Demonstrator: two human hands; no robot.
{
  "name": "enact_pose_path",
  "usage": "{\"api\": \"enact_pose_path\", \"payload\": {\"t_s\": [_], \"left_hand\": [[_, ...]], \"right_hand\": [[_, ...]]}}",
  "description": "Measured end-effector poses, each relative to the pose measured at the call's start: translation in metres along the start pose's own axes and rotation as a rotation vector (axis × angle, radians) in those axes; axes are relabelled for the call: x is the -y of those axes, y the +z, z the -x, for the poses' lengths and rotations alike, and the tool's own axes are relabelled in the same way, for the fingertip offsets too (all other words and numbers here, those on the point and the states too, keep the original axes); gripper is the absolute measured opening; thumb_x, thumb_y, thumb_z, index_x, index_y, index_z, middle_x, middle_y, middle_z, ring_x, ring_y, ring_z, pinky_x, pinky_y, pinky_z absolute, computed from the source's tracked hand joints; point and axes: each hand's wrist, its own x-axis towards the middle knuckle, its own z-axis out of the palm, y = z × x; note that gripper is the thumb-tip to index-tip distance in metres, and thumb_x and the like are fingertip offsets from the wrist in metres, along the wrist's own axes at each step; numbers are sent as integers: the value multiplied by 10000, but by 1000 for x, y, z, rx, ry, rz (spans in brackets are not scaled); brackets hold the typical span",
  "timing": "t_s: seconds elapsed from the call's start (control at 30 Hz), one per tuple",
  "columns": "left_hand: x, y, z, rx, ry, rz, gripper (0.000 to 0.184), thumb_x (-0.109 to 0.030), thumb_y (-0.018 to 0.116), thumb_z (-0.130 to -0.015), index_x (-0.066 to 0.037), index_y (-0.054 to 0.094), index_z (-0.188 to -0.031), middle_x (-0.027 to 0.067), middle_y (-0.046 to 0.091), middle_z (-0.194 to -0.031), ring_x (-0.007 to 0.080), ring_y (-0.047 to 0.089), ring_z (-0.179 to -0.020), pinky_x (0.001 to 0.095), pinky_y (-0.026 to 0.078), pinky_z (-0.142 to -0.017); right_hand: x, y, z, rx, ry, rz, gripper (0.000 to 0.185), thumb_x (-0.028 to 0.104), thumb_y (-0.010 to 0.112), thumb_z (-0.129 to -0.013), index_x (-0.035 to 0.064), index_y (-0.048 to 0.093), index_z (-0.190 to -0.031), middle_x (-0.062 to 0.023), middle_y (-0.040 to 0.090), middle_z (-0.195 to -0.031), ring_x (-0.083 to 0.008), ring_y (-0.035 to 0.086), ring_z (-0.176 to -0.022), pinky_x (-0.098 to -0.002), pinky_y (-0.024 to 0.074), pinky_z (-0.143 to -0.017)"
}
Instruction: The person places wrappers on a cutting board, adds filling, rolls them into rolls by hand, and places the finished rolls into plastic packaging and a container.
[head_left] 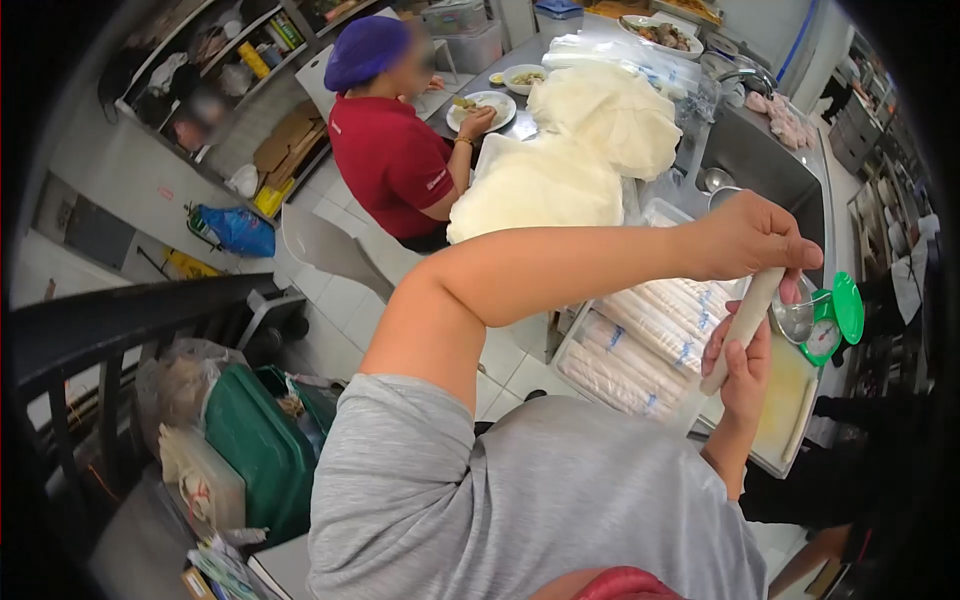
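Note:
A long, pale white roll (pixel 743 330) is held tilted in front of me, over the trays. My left hand (pixel 755 240) reaches across and has its fingers closed at the roll's upper end. Lower down, my right hand (pixel 745 375) wraps round the roll, its thumb lying along the side. A bit of clear plastic (pixel 688 412) hangs by the lower end; I cannot tell whether it encloses the roll. Beneath my hands, a tray (pixel 563 362) holds several similar rolls (pixel 640 335) in clear wrapping with blue print.
Stacked round white sheets (pixel 540 190) lie beyond my left forearm. A green scale (pixel 825 335) with a metal bowl (pixel 793 318) stands right of my hands, near the sink (pixel 765 150). A seated person in red (pixel 390 150) eats from a plate (pixel 500 103). A green bin (pixel 255 450) is left.

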Motion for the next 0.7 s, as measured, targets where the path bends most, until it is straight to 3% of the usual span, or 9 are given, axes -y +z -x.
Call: {"api": "enact_pose_path", "payload": {"t_s": [0.03, 0.13, 0.17, 0.2, 0.23, 0.27, 0.37, 0.47, 0.7], "left_hand": [[2, -1, -2, -42, -45, -29, 303, -283, 576, -918, -11, 654, -810, 79, 666, -719, 155, 652, -750, 283, 511, -720], [35, -23, -22, 117, 222, -214, 251, -250, 573, -915, -25, 682, -927, 91, 681, -880, 186, 630, -909, 308, 474, -844], [50, -31, -34, 148, 532, -518, 208, -202, 510, -938, -60, 643, -1012, 83, 603, -1130, 225, 550, -1073, 329, 463, -873], [52, -42, -35, 173, 355, -455, 321, -278, 462, -961, -90, 616, -1172, 114, 386, -1407, 238, 375, -1279, 351, 326, -1030], [62, -58, -33, 137, 260, -385, 376, -320, 378, -986, -121, 560, -1247, 125, 334, -1429, 261, 333, -1306, 366, 300, -1051], [80, -79, -38, 141, 378, -538, 414, -347, 322, -1001, -116, 532, -1273, 137, 337, -1418, 276, 318, -1314, 370, 271, -1072], [120, -113, -38, -36, -63, -517, 516, -408, 421, -973, -27, 441, -1320, 126, 433, -1352, 207, 394, -1266, 322, 310, -1048], [113, -103, -40, -75, -239, -724, 669, -498, 536, -894, 12, 426, -1312, 180, 464, -1330, 256, 447, -1233, 338, 341, -1022], [112, -98, -31, 112, -95, -1091, 710, -529, 570, -850, 11, 448, -1294, 212, 482, -1279, 340, 450, -1211, 387, 365, -1000]], "right_hand": [[-3, 1, 2, -39, 10, -20, 493, 263, 592, -897, -30, 384, -1235, -57, 511, -783, -98, 482, -600, -207, 400, -515], [-11, -2, 6, -161, 5, 10, 429, 238, 561, -911, -33, 416, -1211, -53, 514, -763, -97, 472, -571, -211, 394, -494], [-11, -8, 9, -224, 4, 63, 410, 230, 556, -913, -34, 428, -1200, -48, 512, -752, -96, 471, -568, -212, 394, -494], [-9, -16, 15, -307, 8, 123, 391, 222, 550, -915, -34, 441, -1189, -44, 510, -742, -95, 471, -564, -214, 393, -493], [-4, -27, 19, -386, -20, 217, 340, 197, 544, -915, -30, 473, -1158, -27, 493, -707, -85, 471, -567, -212, 380, -493], [3, -40, 23, -491, -57, 344, 320, 181, 546, -914, -27, 479, -1147, -19, 487, -704, -79, 470, -571, -212, 376, -496], [33, -101, 45, -755, -131, 638, 232, 136, 584, -903, -4, 518, -1076, 8, 492, -725, -46, 463, -591, -209, 375, -507], [63, -158, 60, -1038, -33, 900, 297, 222, 664, -856, 14, 562, -1042, 32, 532, -723, -22, 466, -613, -194, 376, -519], [11, -303, 92, -1235, 224, 1577, 366, 368, 620, -835, 110, 567, -1088, -158, 628, -851, -330, 602, -743, -430, 476, -690]]}}
